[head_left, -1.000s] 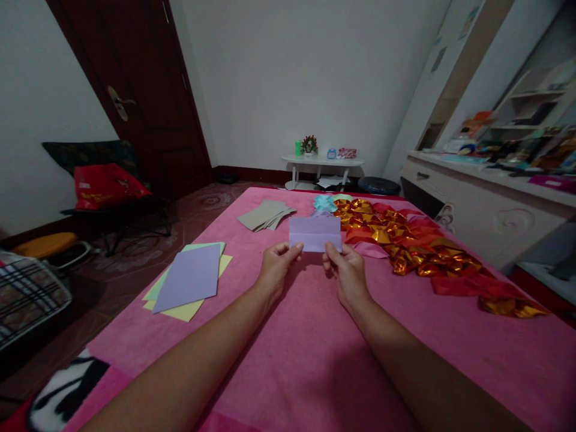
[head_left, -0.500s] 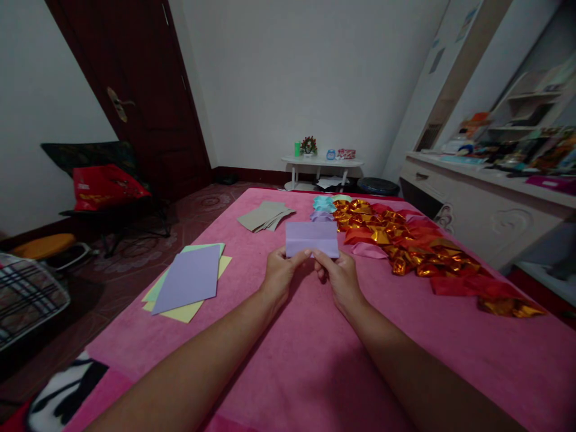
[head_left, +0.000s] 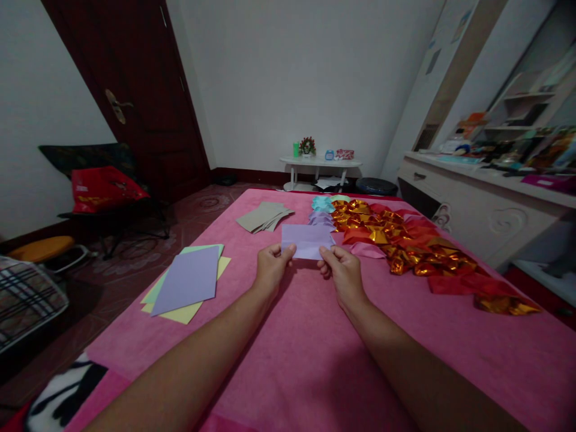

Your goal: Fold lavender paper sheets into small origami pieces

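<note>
A creased sheet of purple paper [head_left: 305, 239] is held up just above the pink cloth [head_left: 288, 336]. My left hand [head_left: 275, 264] pinches its lower left corner, thumb on top. At the lower right corner, my right hand [head_left: 341, 267] grips it between thumb and fingers. To the left lies a stack of coloured paper [head_left: 189, 276], purple on top with green and yellow edges showing beneath. Behind it, several grey paper pieces [head_left: 263, 217] are fanned out. Folded purple paper pieces [head_left: 321, 219] and turquoise ones [head_left: 323, 204] sit just beyond the held sheet.
Crumpled gold foil pieces [head_left: 387, 231] and red folded pieces [head_left: 454, 284] spread along the right side of the cloth. A pink folded piece [head_left: 366, 249] lies near my right hand. Beyond stand a small white table [head_left: 321, 161] and, at right, a dresser [head_left: 477, 204].
My hands have moved apart, from the middle of the paper's near edge to its two lower corners. The sheet has shifted slightly left.
</note>
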The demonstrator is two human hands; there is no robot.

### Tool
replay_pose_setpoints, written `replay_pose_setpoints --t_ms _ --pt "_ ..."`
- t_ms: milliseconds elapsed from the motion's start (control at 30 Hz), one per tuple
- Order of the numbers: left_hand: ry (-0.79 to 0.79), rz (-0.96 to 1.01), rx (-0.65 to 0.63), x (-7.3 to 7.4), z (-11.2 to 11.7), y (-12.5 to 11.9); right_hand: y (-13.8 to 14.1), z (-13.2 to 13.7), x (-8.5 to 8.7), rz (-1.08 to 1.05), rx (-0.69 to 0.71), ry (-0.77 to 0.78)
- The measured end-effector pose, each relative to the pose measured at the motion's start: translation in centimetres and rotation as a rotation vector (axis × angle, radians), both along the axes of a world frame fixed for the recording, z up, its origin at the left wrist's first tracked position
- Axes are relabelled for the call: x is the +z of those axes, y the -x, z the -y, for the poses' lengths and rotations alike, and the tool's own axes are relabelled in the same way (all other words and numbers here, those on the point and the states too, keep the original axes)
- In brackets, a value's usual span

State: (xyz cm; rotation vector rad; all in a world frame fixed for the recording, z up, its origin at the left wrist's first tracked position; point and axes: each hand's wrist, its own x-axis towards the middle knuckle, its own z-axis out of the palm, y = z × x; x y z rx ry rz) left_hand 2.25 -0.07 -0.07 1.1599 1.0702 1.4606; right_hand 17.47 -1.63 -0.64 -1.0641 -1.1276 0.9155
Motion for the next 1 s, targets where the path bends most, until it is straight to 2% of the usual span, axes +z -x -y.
replay_pose_setpoints --t_ms 133,433,533,667,767,833,933,1000 --pt "0.013 -0.003 -0.015 -0.2 -0.2 0.0 -0.2 0.0 -0.1 0.009 -0.021 0.004" --pt "-0.006 -0.125 0.120 -0.6 -0.7 0.4 0.0 0.3 0.1 0.026 -0.090 -0.019" --pt "-0.095 -0.218 0.227 -0.6 -1.0 1.0 -0.2 0.3 0.4 0.000 -0.162 -0.029" --pt "-0.372 -0.430 0.356 0.1 -0.6 1.1 -0.4 0.0 0.7 -0.029 -0.258 -0.022" --pt "-0.590 -0.668 0.288 0.8 0.3 0.5 -0.4 0.0 0.7 0.005 -0.255 -0.025" --pt "-0.672 -0.817 0.209 1.0 0.8 -0.1 -0.2 0.2 0.7 0.049 -0.232 -0.027" --pt "-0.653 -0.900 0.138 0.8 0.8 -0.4 0.2 0.7 0.8 0.127 -0.142 -0.046" --pt "-0.547 -0.791 0.103 0.4 0.5 -0.3 0.4 1.0 0.8 0.143 -0.059 -0.085"
